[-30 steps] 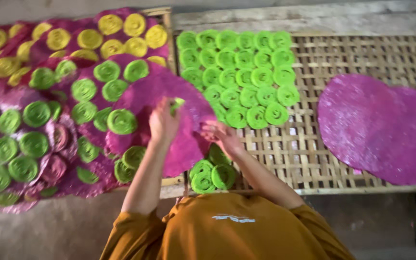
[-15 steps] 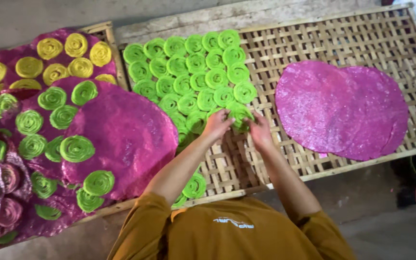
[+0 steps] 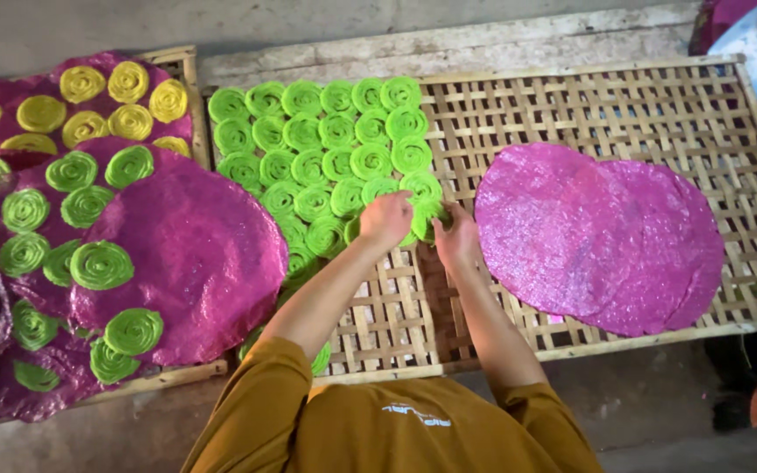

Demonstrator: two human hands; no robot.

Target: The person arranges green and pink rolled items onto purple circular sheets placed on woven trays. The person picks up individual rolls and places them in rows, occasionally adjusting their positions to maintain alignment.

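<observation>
Green spiral disc (image 3: 428,213) lay at the lower right edge of the green spiral cluster (image 3: 326,158) on the woven bamboo rack (image 3: 571,105); left hand (image 3: 385,220) and right hand (image 3: 457,238) both pinched it with curled fingers, magenta sheets (image 3: 597,236) just beside

Soft, even daylight falls across the scene, bright without hard shadows. Wet glare glints on the large magenta sheet (image 3: 181,263) at nine o'clock and the paired magenta sheets (image 3: 597,236) at three o'clock. Focus is slightly soft throughout, with straight lines bowing at the edges and darkness gathering at four o'clock.
</observation>
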